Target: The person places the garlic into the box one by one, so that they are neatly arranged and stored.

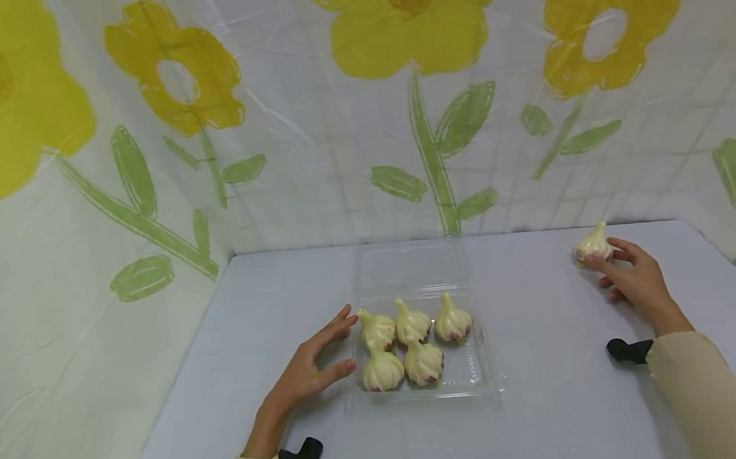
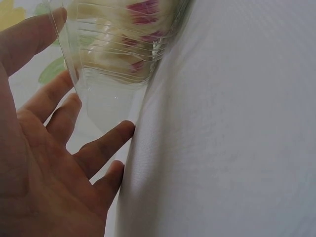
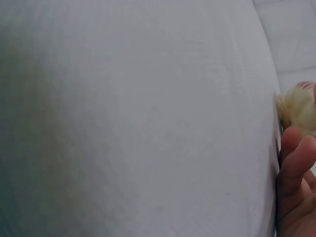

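A clear plastic container lies with its lid folded back on the white table. Several whitish garlic bulbs with purple streaks stand in it: three in the back row, including the one at back right, and two in front. The front right of the container holds no bulb. My left hand is at the container's left side, fingers spread and fingertips right at its wall. Far to the right, my right hand holds another garlic bulb between thumb and fingers, low over the table near its back edge.
Behind the white table hangs a pale sheet printed with yellow flowers. Black wrist straps stick out from both beige sleeves. Table surface lies between the container and my right hand.
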`<state>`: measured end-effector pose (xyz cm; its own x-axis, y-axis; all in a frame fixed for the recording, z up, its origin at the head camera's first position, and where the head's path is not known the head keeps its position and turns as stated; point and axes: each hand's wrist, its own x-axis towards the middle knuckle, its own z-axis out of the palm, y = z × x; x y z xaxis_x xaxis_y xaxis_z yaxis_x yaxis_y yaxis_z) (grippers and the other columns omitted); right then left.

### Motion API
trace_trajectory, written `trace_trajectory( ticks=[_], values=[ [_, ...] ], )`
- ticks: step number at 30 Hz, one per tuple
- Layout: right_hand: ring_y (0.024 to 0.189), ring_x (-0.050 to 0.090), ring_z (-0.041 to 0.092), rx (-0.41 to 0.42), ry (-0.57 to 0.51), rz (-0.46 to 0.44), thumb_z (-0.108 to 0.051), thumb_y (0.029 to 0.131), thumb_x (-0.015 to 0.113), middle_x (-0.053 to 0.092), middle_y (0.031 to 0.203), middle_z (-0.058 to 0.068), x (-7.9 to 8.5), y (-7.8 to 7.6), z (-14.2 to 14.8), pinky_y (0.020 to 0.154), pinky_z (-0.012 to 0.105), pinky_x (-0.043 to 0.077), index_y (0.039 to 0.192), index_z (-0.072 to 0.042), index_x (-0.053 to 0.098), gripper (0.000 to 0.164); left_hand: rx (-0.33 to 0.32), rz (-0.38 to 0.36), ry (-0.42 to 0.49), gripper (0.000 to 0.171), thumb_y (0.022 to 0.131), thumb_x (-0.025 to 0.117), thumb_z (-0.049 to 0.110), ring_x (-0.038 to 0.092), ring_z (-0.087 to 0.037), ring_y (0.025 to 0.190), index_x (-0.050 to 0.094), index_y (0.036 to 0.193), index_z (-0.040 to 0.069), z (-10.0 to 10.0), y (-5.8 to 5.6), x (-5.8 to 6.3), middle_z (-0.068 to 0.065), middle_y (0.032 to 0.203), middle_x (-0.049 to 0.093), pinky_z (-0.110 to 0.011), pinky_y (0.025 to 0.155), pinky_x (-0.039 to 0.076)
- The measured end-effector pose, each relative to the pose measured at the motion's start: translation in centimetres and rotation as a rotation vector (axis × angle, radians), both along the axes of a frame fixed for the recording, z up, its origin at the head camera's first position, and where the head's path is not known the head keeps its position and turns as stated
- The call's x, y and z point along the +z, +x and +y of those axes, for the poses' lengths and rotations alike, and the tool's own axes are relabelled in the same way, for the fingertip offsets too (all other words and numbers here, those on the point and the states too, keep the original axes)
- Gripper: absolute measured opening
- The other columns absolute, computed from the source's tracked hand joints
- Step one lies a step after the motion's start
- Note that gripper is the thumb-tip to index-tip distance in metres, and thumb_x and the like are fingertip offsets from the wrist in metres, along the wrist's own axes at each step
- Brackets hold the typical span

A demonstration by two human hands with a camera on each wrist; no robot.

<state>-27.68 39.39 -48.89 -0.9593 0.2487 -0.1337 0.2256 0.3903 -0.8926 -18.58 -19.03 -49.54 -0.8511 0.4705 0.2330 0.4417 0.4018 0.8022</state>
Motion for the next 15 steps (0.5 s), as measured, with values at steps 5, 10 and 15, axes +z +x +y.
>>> trace_trajectory(
  ticks=[5,10,15],
  values=[
    [0.065,0.063,-0.002,-0.002,0.01,-0.011,-0.051,0.091,0.072,0.046,0.124,-0.011,0.09,-0.44,0.26,0.051,0.025,0.053,0.163,-0.021,0.026,0.091,-0.001,0.001,-0.002,0.066,0.094,0.073,0.02,0.045,-0.028,0.147,0.046,0.154,0.019,0.09,0.11,-0.04,-0.001,0.169,0.029,-0.054,0.119,0.034],
    [0.063,0.063,-0.001,-0.012,0.008,-0.02,-0.052,0.091,0.072,0.045,0.116,-0.018,-0.11,-0.6,0.36,0.051,0.025,0.052,0.162,-0.022,0.029,0.089,0.006,-0.001,-0.009,0.066,0.095,0.073,0.021,0.043,-0.027,0.148,0.046,0.154,0.021,0.1,0.13,0.07,0.0,0.169,0.029,-0.051,0.12,0.033],
    [0.062,0.062,-0.001,-0.02,-0.027,-0.019,-0.05,0.092,0.072,0.044,0.105,-0.024,-0.29,-0.42,0.28,0.05,0.024,0.051,0.162,-0.025,0.031,0.084,0.013,0.007,-0.016,0.065,0.095,0.073,0.021,0.042,-0.028,0.149,0.046,0.154,0.02,-0.01,0.04,0.09,-0.001,0.169,0.03,-0.055,0.12,0.033]
  ],
)
